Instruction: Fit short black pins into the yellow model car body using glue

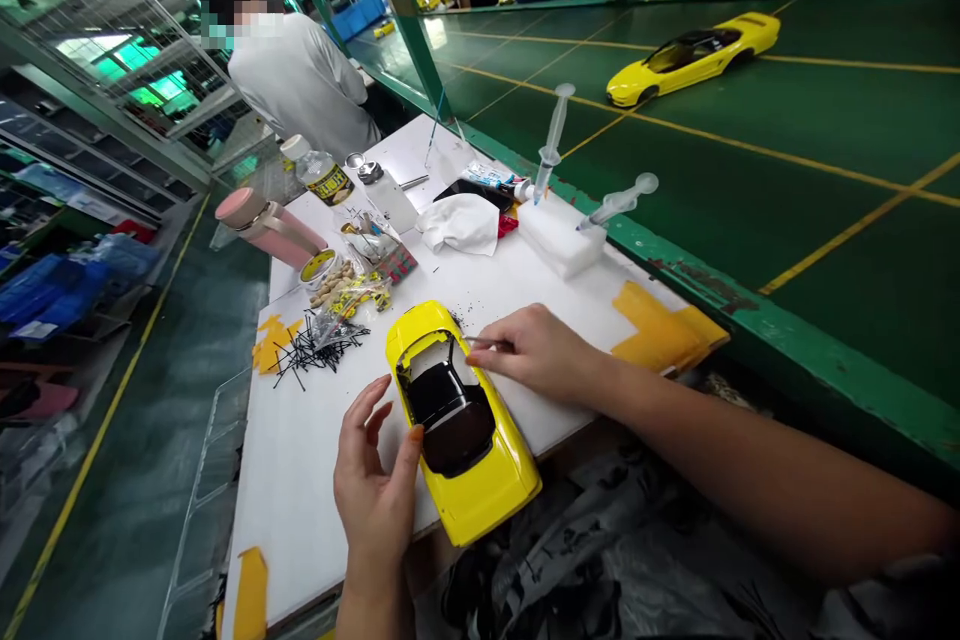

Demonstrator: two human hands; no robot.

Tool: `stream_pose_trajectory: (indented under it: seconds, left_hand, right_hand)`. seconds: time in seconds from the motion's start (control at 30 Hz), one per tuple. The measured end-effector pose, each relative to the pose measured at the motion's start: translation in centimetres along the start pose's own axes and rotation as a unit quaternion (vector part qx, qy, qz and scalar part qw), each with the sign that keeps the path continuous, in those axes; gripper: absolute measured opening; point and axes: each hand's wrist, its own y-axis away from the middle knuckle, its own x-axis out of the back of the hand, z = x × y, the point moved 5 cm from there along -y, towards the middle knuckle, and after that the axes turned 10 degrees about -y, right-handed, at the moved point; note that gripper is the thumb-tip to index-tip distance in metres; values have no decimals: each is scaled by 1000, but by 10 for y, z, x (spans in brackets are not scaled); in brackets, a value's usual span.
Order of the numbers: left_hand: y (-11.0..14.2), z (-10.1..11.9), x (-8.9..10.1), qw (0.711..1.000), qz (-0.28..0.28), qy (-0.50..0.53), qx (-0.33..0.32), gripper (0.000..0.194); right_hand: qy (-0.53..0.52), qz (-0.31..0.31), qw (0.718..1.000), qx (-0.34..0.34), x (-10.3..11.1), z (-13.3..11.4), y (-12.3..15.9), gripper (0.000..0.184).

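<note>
A yellow model car body (480, 490) with a black roof lies at the front of the white worktable, its front hanging near the edge. Beside its left flank is my left hand (379, 470), fingers loosely bent and apart, the thumb tip at the car's edge. My right hand (532, 355) pinches a thin metal tool (487, 342), whose tip points at the car's window opening. The kind of tool is hard to make out, since my fingers cover part of it. Small black crumbs lie on the table just past the car.
Black thin sticks (319, 345), a pink flask (266, 225), a bottle (322, 175) and a white cloth (461, 223) lie or stand farther back. Two syringes (551, 145) stick in a white foam block (562, 240). Another yellow car (690, 55) sits beyond. A person (300, 80) sits ahead.
</note>
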Motion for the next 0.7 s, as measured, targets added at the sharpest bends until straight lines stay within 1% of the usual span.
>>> stream_pose_trajectory:
  seconds: [0.07, 0.1, 0.23, 0.33, 0.4, 0.5, 0.57, 0.63, 0.7]
  left_hand:
    - [-3, -4, 2, 999, 16, 4, 36, 46]
    - [-5, -6, 3, 998, 20, 6, 58, 45]
    - [-8, -14, 6, 990, 29, 18, 133, 48]
    - [-9, -22, 10, 981, 65, 51, 174, 52]
    - [-8, -27, 12, 976, 79, 78, 185, 55]
    - [-8, -32, 12, 975, 73, 88, 191, 61]
    - [-8, -37, 13, 976, 64, 72, 194, 63]
    - [-9, -42, 13, 979, 56, 48, 193, 65]
    - [-10, -47, 13, 979, 60, 30, 195, 66]
  right_hand:
    - [-7, -33, 999, -12, -13, -5, -4, 37]
    - [-10, -39, 999, -20, -19, -6, -6, 41]
    - [-31, -10, 999, -43, -35, -9, -3, 45]
    - [-55, 1, 998, -43, -39, -15, 9, 42]
    - [-67, 2, 997, -34, -36, -25, 19, 42]
    - [-117, -20, 992, -39, -20, -46, 34, 41]
    - [-141, -41, 987, -62, 0, -60, 45, 41]
    - [-116, -48, 989, -85, 30, -71, 60, 42]
    - [-58, -36, 992, -103, 68, -76, 82, 42]
